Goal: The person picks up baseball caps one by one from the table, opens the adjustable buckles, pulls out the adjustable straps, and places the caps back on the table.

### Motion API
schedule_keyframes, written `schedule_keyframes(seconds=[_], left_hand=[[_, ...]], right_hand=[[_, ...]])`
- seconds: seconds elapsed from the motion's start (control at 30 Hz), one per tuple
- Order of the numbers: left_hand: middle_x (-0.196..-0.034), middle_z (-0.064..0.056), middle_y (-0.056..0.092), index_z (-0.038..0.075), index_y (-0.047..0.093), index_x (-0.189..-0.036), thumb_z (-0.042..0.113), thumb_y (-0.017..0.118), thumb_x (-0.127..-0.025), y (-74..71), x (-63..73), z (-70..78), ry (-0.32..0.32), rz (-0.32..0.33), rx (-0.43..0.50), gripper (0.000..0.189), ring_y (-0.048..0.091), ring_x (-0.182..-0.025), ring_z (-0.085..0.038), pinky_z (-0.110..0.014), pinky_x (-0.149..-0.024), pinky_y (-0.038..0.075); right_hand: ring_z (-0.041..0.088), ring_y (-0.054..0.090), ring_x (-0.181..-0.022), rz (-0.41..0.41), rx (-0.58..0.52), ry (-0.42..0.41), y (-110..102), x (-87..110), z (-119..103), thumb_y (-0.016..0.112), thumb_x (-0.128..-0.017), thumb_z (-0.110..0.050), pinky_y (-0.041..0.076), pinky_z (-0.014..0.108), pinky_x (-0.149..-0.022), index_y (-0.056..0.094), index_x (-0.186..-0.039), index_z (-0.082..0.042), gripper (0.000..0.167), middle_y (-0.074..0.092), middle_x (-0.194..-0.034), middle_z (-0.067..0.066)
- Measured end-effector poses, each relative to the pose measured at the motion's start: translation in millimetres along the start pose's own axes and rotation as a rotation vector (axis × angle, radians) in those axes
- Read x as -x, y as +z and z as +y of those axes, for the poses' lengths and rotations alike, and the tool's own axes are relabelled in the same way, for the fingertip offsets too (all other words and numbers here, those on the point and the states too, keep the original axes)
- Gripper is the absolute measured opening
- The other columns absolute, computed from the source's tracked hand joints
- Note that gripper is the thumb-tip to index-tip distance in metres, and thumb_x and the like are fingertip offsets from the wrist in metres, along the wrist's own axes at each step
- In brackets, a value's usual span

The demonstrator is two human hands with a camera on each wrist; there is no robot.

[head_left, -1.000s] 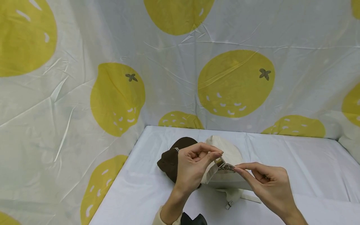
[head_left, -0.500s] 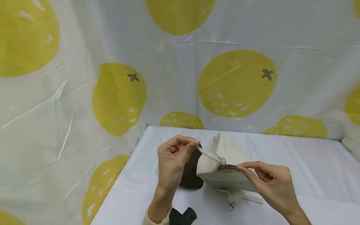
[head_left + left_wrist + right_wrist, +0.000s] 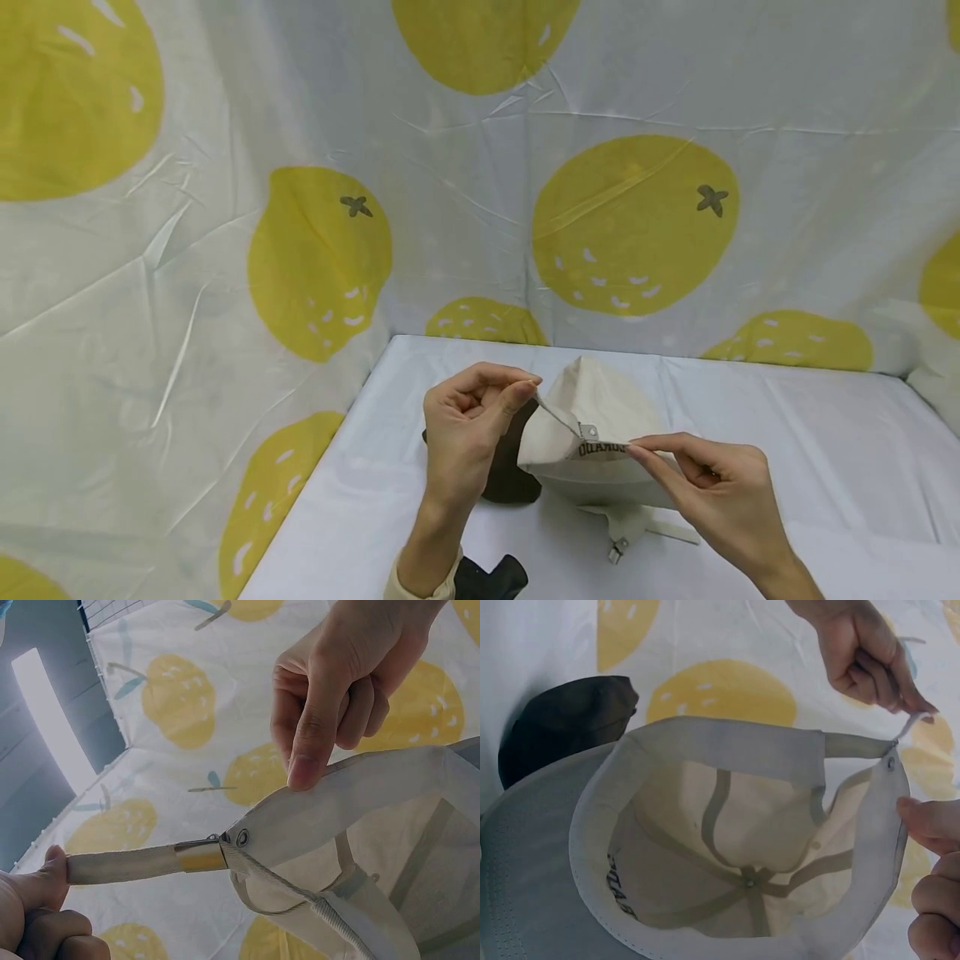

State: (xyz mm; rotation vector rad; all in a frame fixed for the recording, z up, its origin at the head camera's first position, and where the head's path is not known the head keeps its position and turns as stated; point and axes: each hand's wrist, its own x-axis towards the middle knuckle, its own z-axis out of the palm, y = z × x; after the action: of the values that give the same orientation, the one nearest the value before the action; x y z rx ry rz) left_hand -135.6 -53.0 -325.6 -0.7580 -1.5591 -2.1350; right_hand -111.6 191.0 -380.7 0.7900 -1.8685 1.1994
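A cream baseball cap (image 3: 603, 396) with dark lettering is held up with its back opening toward me. My left hand (image 3: 465, 437) pinches the free end of its back strap (image 3: 124, 866) between thumb and index finger. The strap runs taut to a metal buckle (image 3: 202, 856) beside an eyelet on the cap's edge. With thumb and index finger, my right hand (image 3: 716, 487) pinches the rim just right of that buckle. The cap's inner seams and sweatband (image 3: 727, 742) show in the right wrist view. Behind my left hand, a dark brown cap (image 3: 513, 471) is partly hidden.
Below the held cap, another cream strap with a metal buckle (image 3: 618, 548) lies on the white-covered table (image 3: 840, 467). A black object (image 3: 491, 577) is at the bottom edge, by my left sleeve. A lemon-print curtain (image 3: 457, 208) surrounds the table at the back and left.
My left hand has moved left from close to the buckle, drawing the strap out long. The right hand has stayed almost in place. In the last half second little has moved.
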Motion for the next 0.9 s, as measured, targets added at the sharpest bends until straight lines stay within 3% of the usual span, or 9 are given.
schedule_keyframes(seconds=[0.1, 0.27, 0.5, 0.6, 0.73, 0.8, 0.9], left_hand=[[-0.083, 0.007, 0.078, -0.021, 0.067, -0.093, 0.003, 0.076, -0.092, 0.2, 0.0, 0.2, 0.0, -0.004, 0.009, 0.025, 0.017, -0.053, -0.006, -0.012, -0.063, 0.044], [-0.083, 0.01, 0.077, -0.022, 0.067, -0.093, 0.002, 0.076, -0.092, 0.6, 0.2, 0.3, -0.008, -0.012, 0.017, 0.026, 0.018, -0.053, -0.005, -0.012, -0.06, 0.04], [-0.08, 0.009, 0.076, -0.023, 0.067, -0.094, 0.002, 0.077, -0.091, 1.1, 0.8, 1.0, -0.027, -0.022, 0.025, 0.027, 0.02, -0.054, -0.004, -0.013, -0.07, 0.051], [-0.073, 0.01, 0.072, -0.022, 0.067, -0.093, 0.001, 0.077, -0.091, 1.0, 0.8, 1.0, -0.022, -0.033, 0.018, 0.025, 0.017, -0.053, -0.006, -0.013, -0.057, 0.041], [-0.063, 0.011, 0.063, -0.02, 0.068, -0.092, 0.001, 0.077, -0.091, 1.1, 0.5, 0.9, -0.012, -0.049, 0.009, 0.023, 0.013, -0.053, -0.009, -0.025, -0.047, 0.02], [-0.06, 0.011, 0.058, -0.021, 0.068, -0.092, 0.0, 0.076, -0.091, 1.3, 0.4, 0.8, -0.009, -0.061, 0.01, 0.023, 0.013, -0.052, -0.009, -0.027, -0.046, 0.018], [-0.06, 0.01, 0.058, -0.02, 0.068, -0.091, 0.0, 0.076, -0.091, 1.7, 0.4, 0.9, -0.015, -0.077, 0.011, 0.022, 0.013, -0.053, -0.01, -0.02, -0.049, 0.027]], right_hand=[[0.005, 0.01, -0.054, -0.003, -0.002, -0.006, 0.2, -0.4, 0.5, 0.089, -0.075, 0.002, 0.023, 0.01, -0.047, 0.08, -0.084, -0.009, 0.016, 0.017, -0.055, -0.003], [0.005, 0.01, -0.054, -0.002, -0.004, -0.003, 0.1, -0.9, 0.7, 0.089, -0.074, 0.003, 0.022, 0.009, -0.048, 0.08, -0.084, -0.009, 0.018, 0.016, -0.055, -0.003], [0.005, 0.011, -0.054, 0.001, -0.003, -0.007, 0.0, -1.3, -0.5, 0.089, -0.073, 0.005, 0.02, 0.008, -0.048, 0.08, -0.084, -0.008, 0.019, 0.017, -0.055, -0.003], [0.005, 0.011, -0.054, 0.003, -0.006, -0.016, 0.0, -1.8, -1.3, 0.088, -0.07, 0.009, 0.02, 0.008, -0.048, 0.08, -0.084, -0.008, 0.023, 0.017, -0.055, -0.004], [0.005, 0.011, -0.054, 0.005, -0.018, -0.031, 0.1, -2.8, -2.3, 0.088, -0.076, 0.002, 0.019, 0.008, -0.048, 0.08, -0.083, -0.007, 0.015, 0.017, -0.056, -0.004], [0.005, 0.012, -0.054, 0.007, -0.022, -0.038, 0.1, -3.4, -2.7, 0.088, -0.08, -0.004, 0.018, 0.008, -0.048, 0.08, -0.083, -0.007, 0.009, 0.017, -0.056, -0.004], [0.005, 0.012, -0.054, 0.01, -0.021, -0.044, 0.1, -4.1, -3.2, 0.087, -0.083, -0.009, 0.018, 0.008, -0.048, 0.08, -0.083, -0.007, 0.007, 0.017, -0.056, -0.004]])
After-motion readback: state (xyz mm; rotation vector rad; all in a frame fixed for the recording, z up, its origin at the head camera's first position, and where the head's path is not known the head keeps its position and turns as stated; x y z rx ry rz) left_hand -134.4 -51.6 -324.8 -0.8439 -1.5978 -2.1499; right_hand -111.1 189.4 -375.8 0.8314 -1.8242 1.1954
